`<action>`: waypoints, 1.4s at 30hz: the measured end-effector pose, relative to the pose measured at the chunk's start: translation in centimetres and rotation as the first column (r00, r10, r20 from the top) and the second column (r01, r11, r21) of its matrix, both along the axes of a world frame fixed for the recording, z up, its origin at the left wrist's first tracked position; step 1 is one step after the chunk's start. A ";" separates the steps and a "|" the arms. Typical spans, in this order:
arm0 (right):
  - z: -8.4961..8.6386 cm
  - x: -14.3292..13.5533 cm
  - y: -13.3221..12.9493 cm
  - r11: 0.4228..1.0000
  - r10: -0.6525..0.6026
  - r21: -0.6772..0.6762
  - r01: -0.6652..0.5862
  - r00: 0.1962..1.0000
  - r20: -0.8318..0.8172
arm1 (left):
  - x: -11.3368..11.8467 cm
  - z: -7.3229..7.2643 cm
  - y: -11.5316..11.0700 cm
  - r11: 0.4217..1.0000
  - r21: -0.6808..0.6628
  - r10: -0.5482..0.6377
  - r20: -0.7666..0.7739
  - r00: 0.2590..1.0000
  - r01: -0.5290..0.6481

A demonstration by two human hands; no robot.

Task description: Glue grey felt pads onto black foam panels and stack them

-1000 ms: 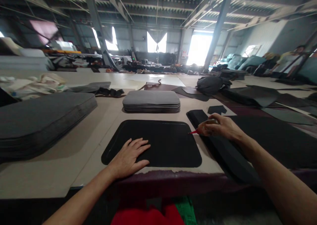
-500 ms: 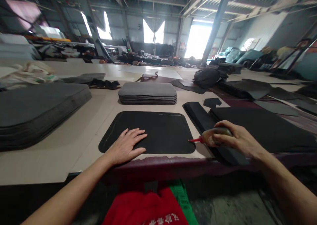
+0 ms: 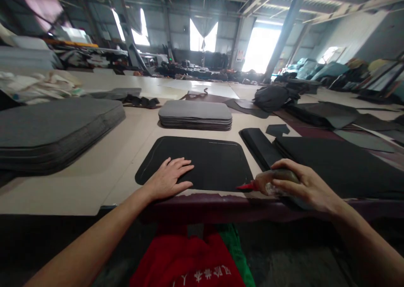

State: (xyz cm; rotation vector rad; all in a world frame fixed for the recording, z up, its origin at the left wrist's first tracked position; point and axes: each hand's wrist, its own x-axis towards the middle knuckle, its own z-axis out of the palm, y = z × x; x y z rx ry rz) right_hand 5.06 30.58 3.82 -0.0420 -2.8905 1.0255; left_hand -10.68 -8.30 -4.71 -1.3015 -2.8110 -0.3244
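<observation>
A black sheet (image 3: 217,165) with rounded corners lies flat on the table before me. My left hand (image 3: 172,177) rests on its left half, palm down with fingers spread. Wrapped in my right hand (image 3: 303,182) is a glue bottle (image 3: 265,182), tilted on its side. Its red nozzle points left and meets the sheet near the front right corner. A thin, pale, shiny line runs along the left, far and right margins of the sheet.
Behind the sheet stands a stack of grey rounded panels (image 3: 195,114). A larger grey stack (image 3: 59,131) fills the left. Black strips (image 3: 257,146) and dark sheets (image 3: 331,165) lie to the right. A dark bundle (image 3: 273,97) sits farther back. The table's front edge (image 3: 208,207) is close to me.
The glue bottle's nozzle has moved down the sheet's right side to the front right corner, turning inward along the front edge. My left hand stays on the sheet; the whole view has shifted slightly.
</observation>
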 end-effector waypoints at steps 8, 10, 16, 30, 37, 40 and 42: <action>-0.2 -2.4 -2.2 0.991 0.137 -0.013 -0.136 0.991 0.003 | -0.4 -0.4 -0.6 0.994 0.110 -0.016 0.041 0.999 0.011; -0.4 -3.3 -3.1 0.984 0.177 -0.009 -0.177 0.984 -0.013 | -0.5 -0.5 -0.7 0.987 0.160 -0.004 0.040 0.999 -0.003; -0.6 -6.3 -6.0 0.956 0.294 0.024 -0.293 0.953 -0.069 | 2.1 -0.3 -0.5 0.949 0.253 0.223 -0.127 0.967 -0.185; -1.1 -10.2 -9.4 0.917 0.398 0.054 -0.395 0.915 -0.069 | -0.3 -1.0 -14.0 0.836 0.413 0.449 -0.134 0.883 -0.362; -0.5 -11.9 -12.3 0.897 0.439 0.093 -0.432 0.895 -0.082 | -1.3 -1.9 -14.6 0.911 0.358 0.243 -0.066 0.968 -0.204; 0.0 -12.5 -13.6 0.890 0.454 0.087 -0.448 0.887 -0.079 | -1.1 -1.9 -14.4 0.907 0.352 0.261 -0.038 0.965 -0.231; 0.1 -13.0 -14.3 0.882 0.470 0.092 -0.462 0.879 -0.085 | -1.1 -1.9 -14.4 0.900 0.352 0.285 -0.034 0.958 -0.255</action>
